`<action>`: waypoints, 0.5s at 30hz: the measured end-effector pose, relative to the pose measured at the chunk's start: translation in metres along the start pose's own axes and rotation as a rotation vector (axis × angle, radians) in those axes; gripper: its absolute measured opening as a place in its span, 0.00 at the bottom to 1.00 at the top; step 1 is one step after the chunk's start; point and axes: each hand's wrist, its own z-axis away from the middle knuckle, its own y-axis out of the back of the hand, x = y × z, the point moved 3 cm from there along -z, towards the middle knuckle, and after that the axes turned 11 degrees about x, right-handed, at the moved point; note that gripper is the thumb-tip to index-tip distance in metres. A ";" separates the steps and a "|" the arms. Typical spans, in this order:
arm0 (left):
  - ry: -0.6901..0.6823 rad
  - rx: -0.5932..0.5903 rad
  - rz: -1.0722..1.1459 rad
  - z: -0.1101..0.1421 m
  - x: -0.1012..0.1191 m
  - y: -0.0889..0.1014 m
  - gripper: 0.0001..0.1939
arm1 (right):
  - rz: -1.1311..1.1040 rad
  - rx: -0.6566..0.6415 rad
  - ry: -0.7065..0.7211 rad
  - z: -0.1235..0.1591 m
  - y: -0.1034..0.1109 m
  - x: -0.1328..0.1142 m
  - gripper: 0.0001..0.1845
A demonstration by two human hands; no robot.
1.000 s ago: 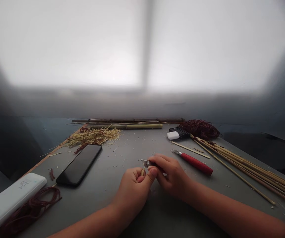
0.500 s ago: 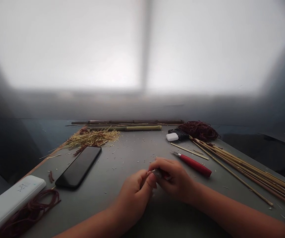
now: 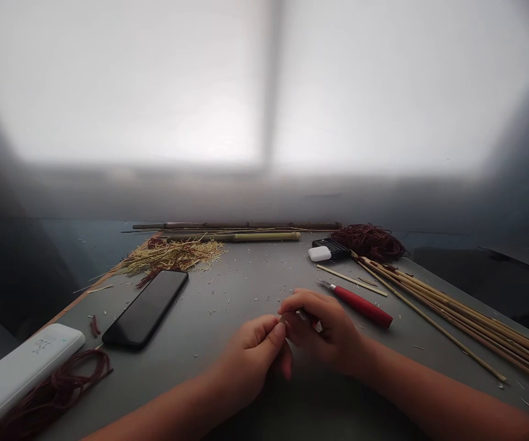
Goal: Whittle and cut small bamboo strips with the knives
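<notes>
Bright, seemingly frosted panes (image 3: 126, 86), split by a dark upright (image 3: 271, 86), rise beyond the grey tabletop (image 3: 241, 282).

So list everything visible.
Flat table: one, grey, centre
Blurred panels: two, white, background
Bamboo poles: two, brown and green, far edge
Straw shavings: one pile, yellow, left
Slab phone: one, black, left
Oblong display device: one, white, near left
Cord bundles: two, dark red, near left, far right
Rounded case: one, white, far right
Boxy device: one, black, beside case
Metal-tipped tool: one, red, right
Slender sticks: several, tan, right
Flat strip: one, pale, right
Tiny scraps: many, pale, scattered
Obscured item: one, reddish, centre
Left hand: one, centre
Right hand: one, centre
</notes>
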 end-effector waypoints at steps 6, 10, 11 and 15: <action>0.030 0.121 0.066 0.001 0.003 0.003 0.28 | 0.157 0.054 0.058 0.002 0.004 0.003 0.10; 0.062 0.127 0.120 0.003 0.007 0.004 0.23 | 0.168 -0.086 0.106 0.001 0.002 0.001 0.19; 0.061 0.124 0.123 0.003 0.008 0.004 0.22 | 0.174 -0.113 0.110 0.000 0.001 0.001 0.19; 0.042 0.066 0.134 0.005 0.008 0.003 0.16 | 0.172 -0.155 0.104 0.000 -0.004 0.000 0.18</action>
